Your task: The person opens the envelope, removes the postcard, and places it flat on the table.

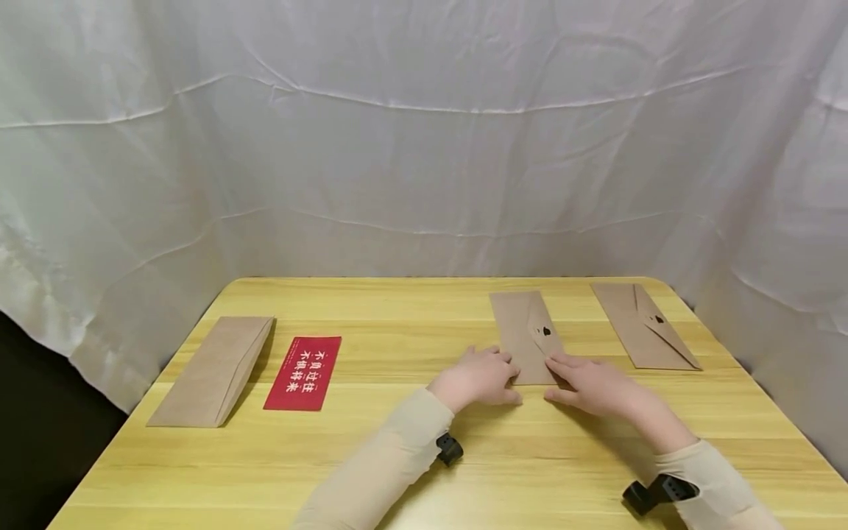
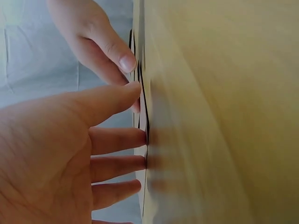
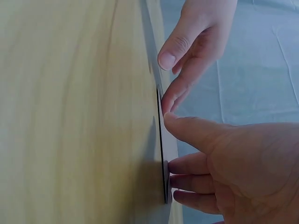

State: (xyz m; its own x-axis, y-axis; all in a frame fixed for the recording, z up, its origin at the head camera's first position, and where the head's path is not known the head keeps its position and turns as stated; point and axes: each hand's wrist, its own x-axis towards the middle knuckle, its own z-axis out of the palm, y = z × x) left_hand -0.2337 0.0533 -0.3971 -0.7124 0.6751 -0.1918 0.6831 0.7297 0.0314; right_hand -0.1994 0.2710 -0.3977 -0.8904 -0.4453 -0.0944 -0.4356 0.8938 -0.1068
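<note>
A brown paper envelope [image 1: 518,327] lies flat on the table between both hands, its flap side up with a small dark heart mark. My left hand [image 1: 480,379] touches its left edge near the close end, fingers fairly straight. On the opposite side, my right hand [image 1: 592,383] rests its fingertips on the envelope's close right corner. In the left wrist view, the left fingers [image 2: 117,163] reach out to the envelope's thin edge. The right wrist view shows the right hand's fingers [image 3: 194,184] extended against the envelope edge [image 3: 163,154]. Neither hand curls round it.
A second brown envelope [image 1: 639,331] with a heart mark lies at the far right of the wooden table [image 1: 530,471]. On the left are a red card [image 1: 302,373] with white characters and another brown envelope [image 1: 199,372]. A white curtain [image 1: 424,169] hangs behind.
</note>
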